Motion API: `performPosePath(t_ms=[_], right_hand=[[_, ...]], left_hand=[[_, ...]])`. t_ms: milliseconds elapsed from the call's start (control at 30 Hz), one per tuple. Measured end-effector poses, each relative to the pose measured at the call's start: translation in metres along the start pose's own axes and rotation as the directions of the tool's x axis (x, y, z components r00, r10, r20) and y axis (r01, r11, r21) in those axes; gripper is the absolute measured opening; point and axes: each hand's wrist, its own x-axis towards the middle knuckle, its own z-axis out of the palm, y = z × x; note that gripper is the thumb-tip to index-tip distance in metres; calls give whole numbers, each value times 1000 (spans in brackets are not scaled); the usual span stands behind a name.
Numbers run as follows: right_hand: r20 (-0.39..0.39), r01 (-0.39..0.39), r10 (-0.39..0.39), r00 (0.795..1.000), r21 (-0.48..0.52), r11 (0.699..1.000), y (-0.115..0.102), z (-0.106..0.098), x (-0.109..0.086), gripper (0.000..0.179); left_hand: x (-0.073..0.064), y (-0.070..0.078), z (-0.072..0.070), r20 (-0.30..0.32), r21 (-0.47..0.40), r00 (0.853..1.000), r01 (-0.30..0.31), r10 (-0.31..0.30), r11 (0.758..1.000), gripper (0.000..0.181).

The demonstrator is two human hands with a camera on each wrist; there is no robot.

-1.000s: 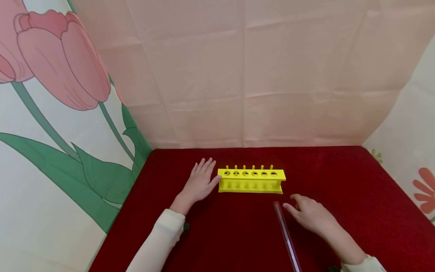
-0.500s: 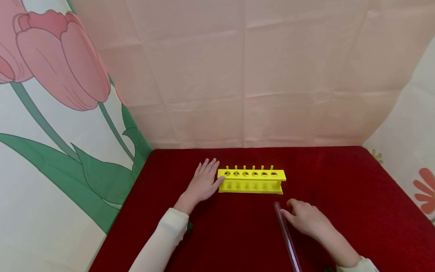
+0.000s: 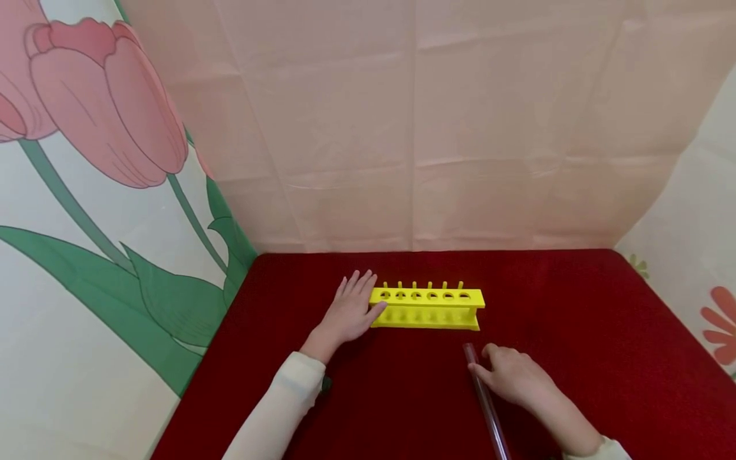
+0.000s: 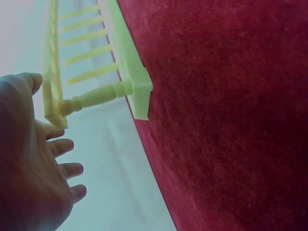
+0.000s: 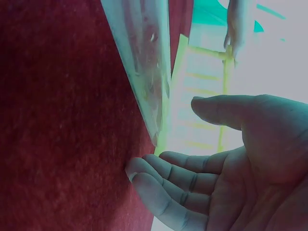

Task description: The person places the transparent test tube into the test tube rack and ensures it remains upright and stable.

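Note:
A yellow test tube rack (image 3: 425, 299), with a row of holes and pegs behind it, stands upright on the red tabletop. At its left end is my left hand (image 3: 347, 313), fingers extended and thumb in front of the rack. The left wrist view has the rack's top plate (image 4: 52, 62) between thumb and fingers; firm contact cannot be made out. A long clear tube (image 3: 489, 409) lies on the cloth, its near end out of frame. My right hand (image 3: 520, 377) hovers at its right with relaxed fingers, the thumb by the far part of the tube (image 5: 144, 62).
Dark red cloth (image 3: 402, 390) covers the table. Behind it hangs a pinkish curtain (image 3: 489, 128), and a tulip-printed sheet (image 3: 115, 108) borders the left side. Another printed sheet (image 3: 690, 255) hangs at the right.
My left hand has slid rightward, so its thumb now overlaps the rack's left end. The right hand has moved left and nearer, up to the tube. Rack and tube stay put.

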Motion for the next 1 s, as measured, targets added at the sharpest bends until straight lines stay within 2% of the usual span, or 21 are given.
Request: performPosePath(t_ms=[567,767,1000], right_hand=[[43,-17,19,999,-32,999,-8,7,1,38],[71,-33,35,997,-41,999,-13,6,4,39],[106,-55,58,993,-32,998,-15,7,6,38]], left_hand=[[6,5,5,17,28,1000,-5,4,1000,80],[8,6,6,14,47,1000,-24,24,999,78],[8,8,6,48,59,999,-19,16,998,74]])
